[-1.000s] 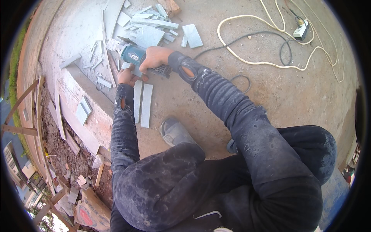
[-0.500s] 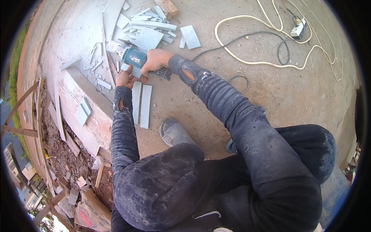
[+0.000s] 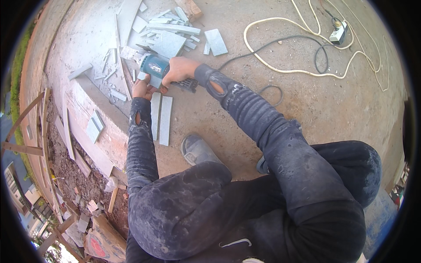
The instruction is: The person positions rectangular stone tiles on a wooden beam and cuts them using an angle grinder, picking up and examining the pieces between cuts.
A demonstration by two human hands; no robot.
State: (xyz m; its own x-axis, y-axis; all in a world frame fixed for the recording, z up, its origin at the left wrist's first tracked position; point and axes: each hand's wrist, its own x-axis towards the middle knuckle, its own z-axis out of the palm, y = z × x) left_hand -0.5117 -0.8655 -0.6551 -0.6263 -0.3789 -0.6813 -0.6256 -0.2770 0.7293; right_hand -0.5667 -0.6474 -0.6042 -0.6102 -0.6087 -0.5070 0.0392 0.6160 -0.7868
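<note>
My right hand (image 3: 180,70) is wrapped around the rear grip of a teal handheld tile cutter (image 3: 155,65). The cutter's pale, dusty front points left, away from my hand. My left hand (image 3: 142,89) grips a small grey-green tile piece (image 3: 155,81) just under the cutter's near side. Where the blade meets the tile is hidden by the cutter body. Two long tile strips (image 3: 165,120) lie side by side on the concrete, below my left hand's fingers.
A pile of cut tile pieces (image 3: 171,44) lies beyond the cutter, near a brick (image 3: 189,9). A dark cord (image 3: 267,47) runs right, toward a white extension cable (image 3: 280,70) and socket block (image 3: 337,33). Rubble and a paper sack (image 3: 105,241) lie at left.
The cutter and my right hand have shifted very slightly right. My left hand stays on the tile piece, almost unmoved.
</note>
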